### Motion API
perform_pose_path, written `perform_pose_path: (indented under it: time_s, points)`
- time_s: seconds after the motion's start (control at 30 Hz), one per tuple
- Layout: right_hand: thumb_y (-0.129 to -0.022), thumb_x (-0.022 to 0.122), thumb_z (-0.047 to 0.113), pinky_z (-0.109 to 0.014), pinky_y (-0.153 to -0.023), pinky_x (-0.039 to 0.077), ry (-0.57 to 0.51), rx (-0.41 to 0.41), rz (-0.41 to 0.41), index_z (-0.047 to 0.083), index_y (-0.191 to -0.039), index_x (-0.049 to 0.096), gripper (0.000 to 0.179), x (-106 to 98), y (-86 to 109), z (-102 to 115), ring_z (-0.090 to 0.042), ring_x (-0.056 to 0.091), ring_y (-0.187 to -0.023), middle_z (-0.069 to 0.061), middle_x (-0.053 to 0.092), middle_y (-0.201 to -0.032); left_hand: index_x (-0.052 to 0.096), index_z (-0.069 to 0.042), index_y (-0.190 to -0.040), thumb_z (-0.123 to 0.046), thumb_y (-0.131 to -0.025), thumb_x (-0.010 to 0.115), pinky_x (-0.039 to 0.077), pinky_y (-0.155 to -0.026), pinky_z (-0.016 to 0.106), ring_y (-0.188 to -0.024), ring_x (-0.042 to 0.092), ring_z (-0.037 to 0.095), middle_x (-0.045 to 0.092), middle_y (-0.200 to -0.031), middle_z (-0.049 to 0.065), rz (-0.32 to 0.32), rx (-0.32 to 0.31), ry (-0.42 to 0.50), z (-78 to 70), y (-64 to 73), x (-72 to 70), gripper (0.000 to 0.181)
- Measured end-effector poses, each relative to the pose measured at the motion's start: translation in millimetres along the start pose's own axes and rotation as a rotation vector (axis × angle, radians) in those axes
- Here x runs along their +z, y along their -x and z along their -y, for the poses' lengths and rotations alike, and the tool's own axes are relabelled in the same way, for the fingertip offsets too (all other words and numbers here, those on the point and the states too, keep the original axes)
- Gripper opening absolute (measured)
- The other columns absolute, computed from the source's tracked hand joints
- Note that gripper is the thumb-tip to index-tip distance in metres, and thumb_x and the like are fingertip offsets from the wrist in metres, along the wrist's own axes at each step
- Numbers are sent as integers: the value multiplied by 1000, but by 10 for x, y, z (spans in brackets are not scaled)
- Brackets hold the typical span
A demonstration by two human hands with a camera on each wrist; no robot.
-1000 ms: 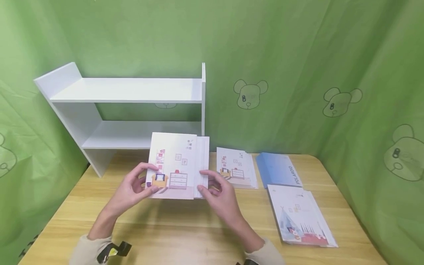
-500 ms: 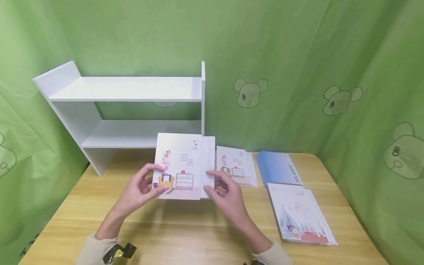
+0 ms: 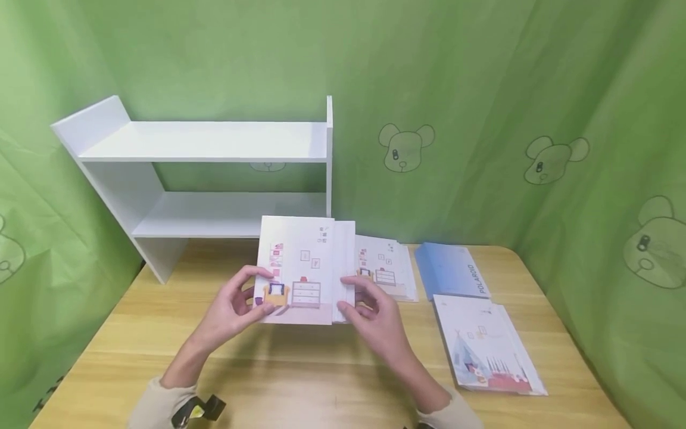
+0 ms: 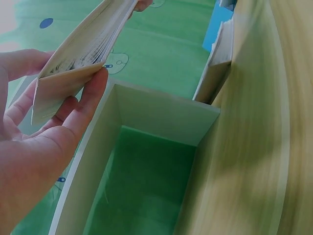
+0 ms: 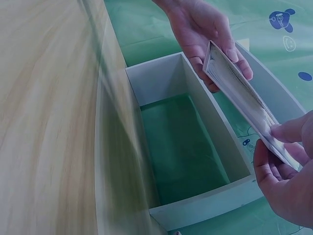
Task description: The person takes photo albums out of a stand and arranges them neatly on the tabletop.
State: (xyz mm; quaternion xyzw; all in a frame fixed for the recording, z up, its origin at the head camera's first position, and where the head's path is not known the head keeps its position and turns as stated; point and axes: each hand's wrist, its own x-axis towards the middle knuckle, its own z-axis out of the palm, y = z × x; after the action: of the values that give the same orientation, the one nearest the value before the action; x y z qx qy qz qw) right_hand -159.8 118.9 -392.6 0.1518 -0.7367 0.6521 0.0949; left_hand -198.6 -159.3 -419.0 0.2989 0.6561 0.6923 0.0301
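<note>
Held up above the table is a white book (image 3: 300,250) whose cover shows an orange armchair and a chest of drawers. My left hand (image 3: 229,313) grips its left edge, thumb on the front cover. At the opposite edge my right hand (image 3: 382,325) pinches the book between thumb and fingers. In the left wrist view, page edges of the book (image 4: 93,44) show between the covers. The book partly hides a similar white book (image 3: 382,268) lying behind it on the table.
A white two-tier shelf (image 3: 214,159) stands at the back left of the wooden table (image 3: 300,381). To the right lie a blue book (image 3: 447,271) marked POLAROID and a white book (image 3: 477,339) with a tent picture. Green curtains (image 3: 461,77) surround the table.
Both hands have shifted to the right with the book between them, and it now covers part of the white book behind. The other books and the shelf have stayed in place.
</note>
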Motion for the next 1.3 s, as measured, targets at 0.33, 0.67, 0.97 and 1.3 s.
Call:
perform_pose_path:
  time_s: [0.33, 0.67, 0.97, 1.3]
  points:
    - [-80, 69, -8, -35, -74, 58, 6, -30, -16, -2, -116, 60, 38, -74, 26, 1, -31, 63, -91, -13, 59, -118, 44, -3, -126, 10, -83, 65, 56, -74, 50, -104, 54, 45, 36, -131, 20, -10, -8, 12, 13, -46, 76, 50]
    - [-81, 69, -6, -35, -76, 58, 20, -17, -19, -1, -116, 60, 37, -139, 75, 9, -30, 63, -91, -12, 59, -119, 43, -3, -126, 9, -83, 65, 56, -73, 49, -103, 56, 42, 36, -130, 21, -11, -14, 30, 62, -40, 165, 50]
    - [-79, 69, -9, -35, -79, 57, 35, 17, -25, -2, -116, 60, 39, -186, 116, 2, -33, 63, -94, -13, 58, -118, 42, -2, -126, 10, -83, 64, 56, -74, 50, -102, 56, 42, 37, -129, 23, -7, -12, 65, 129, -38, 236, 50]
    - [-79, 69, -8, -35, -80, 57, 59, 51, -28, -1, -117, 60, 39, -245, 181, -28, -33, 62, -96, -14, 59, -118, 42, -2, -126, 11, -83, 63, 55, -74, 52, -104, 56, 42, 35, -131, 24, 12, -34, 111, 211, -17, 311, 49]
